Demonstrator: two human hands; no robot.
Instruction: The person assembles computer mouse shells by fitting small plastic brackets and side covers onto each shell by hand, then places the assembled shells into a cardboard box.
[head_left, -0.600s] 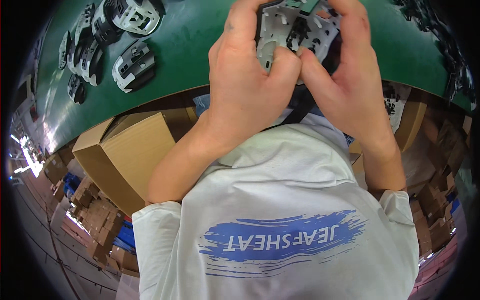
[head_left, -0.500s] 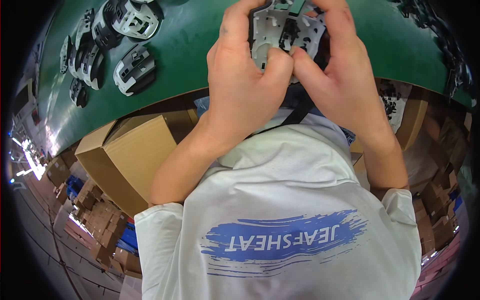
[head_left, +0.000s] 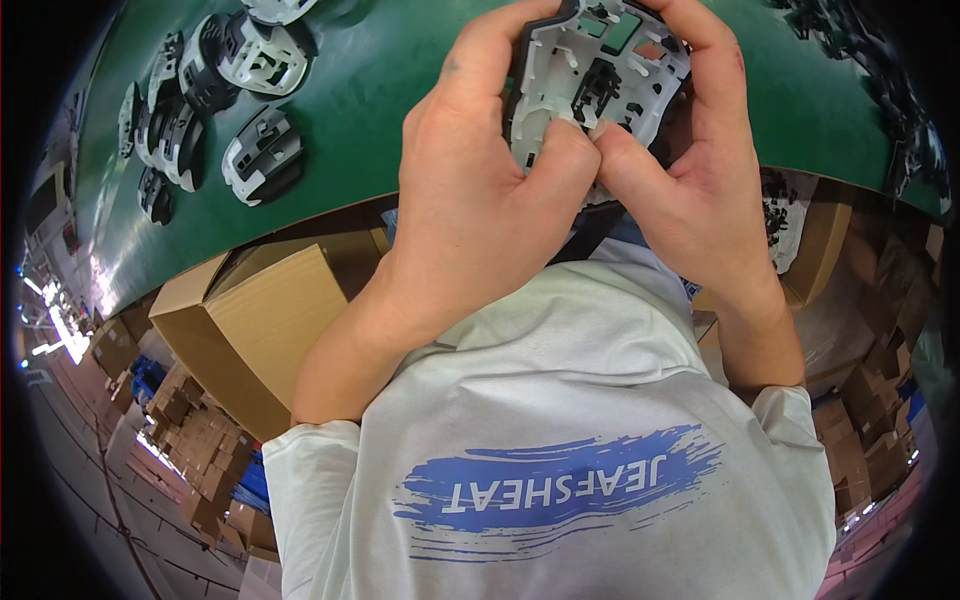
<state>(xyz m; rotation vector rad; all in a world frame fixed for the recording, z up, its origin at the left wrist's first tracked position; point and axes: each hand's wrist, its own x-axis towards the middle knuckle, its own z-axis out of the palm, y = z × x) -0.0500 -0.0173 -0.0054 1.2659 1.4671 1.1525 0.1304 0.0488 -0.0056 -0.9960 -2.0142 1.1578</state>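
Between both hands I hold a computer mouse shell (head_left: 552, 72), its hollow white inside facing up and its rim black. My left hand (head_left: 485, 185) grips the left edge, fingers wrapped behind it. The right edge is held by my right hand (head_left: 690, 190) in the same way. Both thumbs press side by side on the lower middle of the inside, just below a black plastic part (head_left: 597, 88) seated there. Whether the thumb tips pinch a small piece cannot be made out. The fingers behind the shell are mostly hidden.
Several grey-and-white mouse shells (head_left: 262, 155) lie on the green table (head_left: 350, 110) to the left. Small black parts (head_left: 880, 90) are heaped along the right. Below the table edge stand an open cardboard box (head_left: 270, 320) and, at right, another box (head_left: 825, 240) near small black pieces.
Both hands and the shell have come slightly down and nearer, so more of the inside shows. The thumbs stay pressed at its lower middle.
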